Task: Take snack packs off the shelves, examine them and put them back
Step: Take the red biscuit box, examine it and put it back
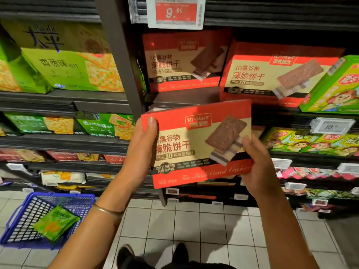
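Shelving [120, 65]: dark metal racks that fill the wall in front of the person, several tiers high, stocked on both sides of the upright post.
Floor [194, 230]: pale square tiles with dark grout, running under the racks.
Green cracker packs [73, 63]: big bags on the upper left tier, with smaller ones of the same look on the tier below.
Boxes on the shelf [275, 74]: two red-and-tan biscuit boxes standing side by side right of the post. The right one leans forward.
Held box [196, 144]: the same red-and-tan biscuit box, off the shelf and held up in front of the racks between both hands, printed face toward the person, tilted slightly.
Basket [25, 216]: blue plastic, on the floor at lower left.
Left hand [141, 148]: grips the box's left edge, thumb laid over the front near the top corner, fingers hidden behind.
Right hand [258, 167]: holds the lower right corner, thumb on the front. It is blurred.
Price tag [175, 12]: red and white, reading 9.90, clipped to the rail above the shelved boxes.
Green packet [56, 222]: lying flat inside the basket.
Bangle [107, 210]: thin, around the left wrist.
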